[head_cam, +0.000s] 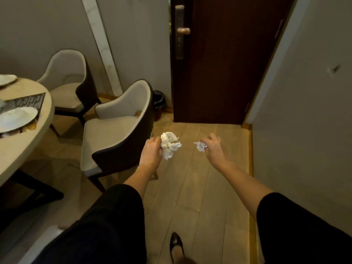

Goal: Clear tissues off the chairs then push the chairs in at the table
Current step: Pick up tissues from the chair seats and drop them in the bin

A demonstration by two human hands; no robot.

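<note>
Head view: we see the person's left hand (151, 151) held out over the pale wooden plank floor (200, 187), its fingers curled round a large crumpled white tissue wad (170, 144) that bulges out above and to the right of the fist. The right hand (213, 149) is level with it and a little apart, thumb and fingertips pinching a small crumpled white tissue (200, 146), which pokes out toward the left hand; we cannot tell how the remaining fingers lie. Both tissues are in the air, touching neither chair. Just left of the left hand stands the near cream-upholstered armchair with a dark brown shell (114, 130), turned at an angle with its seat well clear of the round beige table (22, 145). A second matching armchair (66, 82) stands farther back beside the table's edge. On the table we make out white plates (17, 119) and a dark patterned placemat (28, 101). Ahead is a dark brown door (219, 73), with a black bin (158, 100) near its foot, behind the near chair.
</note>
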